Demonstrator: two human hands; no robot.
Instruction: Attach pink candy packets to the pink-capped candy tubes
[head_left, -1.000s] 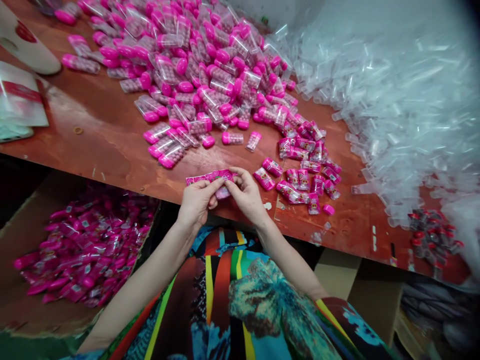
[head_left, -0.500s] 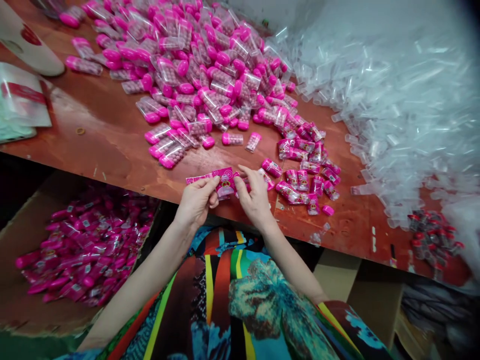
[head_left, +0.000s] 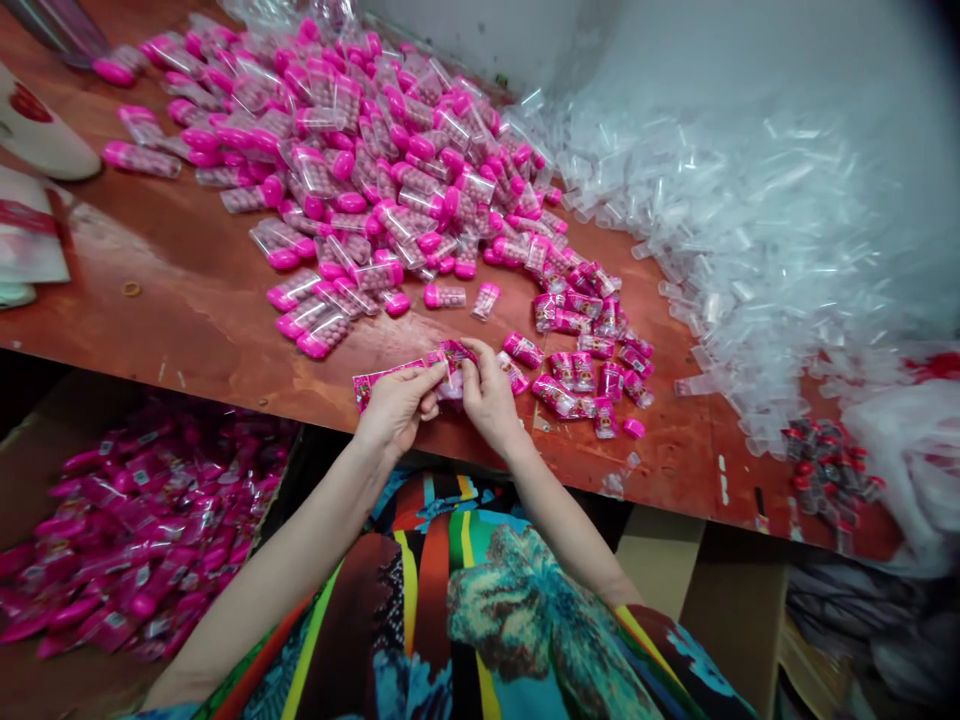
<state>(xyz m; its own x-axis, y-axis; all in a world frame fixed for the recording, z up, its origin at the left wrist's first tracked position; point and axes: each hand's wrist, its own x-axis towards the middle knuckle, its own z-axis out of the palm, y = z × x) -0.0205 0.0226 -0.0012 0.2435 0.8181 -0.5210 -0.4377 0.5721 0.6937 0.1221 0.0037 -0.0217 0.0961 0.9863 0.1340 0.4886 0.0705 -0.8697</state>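
Both hands meet at the table's front edge over a pink printed wrapper sleeve [head_left: 453, 358]. My left hand [head_left: 395, 405] pinches its left part between thumb and fingers. My right hand [head_left: 491, 395] is closed on its right side, thumb and forefinger together. Under my left hand lies a flat strip of pink printed sleeves [head_left: 367, 388]. Whether a bottle sits inside the held sleeve is hidden by my fingers. Just right of my right hand lie several wrapped pink candy bottles [head_left: 581, 370]. Two loose bottles with pale pink balls [head_left: 486, 300] rest beyond my hands.
A large heap of pink-capped bottles [head_left: 337, 150] covers the table's back left. Clear plastic tubes [head_left: 750, 230] pile up on the right, near small red-and-dark pieces [head_left: 829, 465]. A cardboard box of wrapped bottles [head_left: 150, 530] stands below the edge at left.
The view has shifted, so the table's things sit further left and a little lower. My right fingers have closed in on the sleeve, and my hands are nearer each other.
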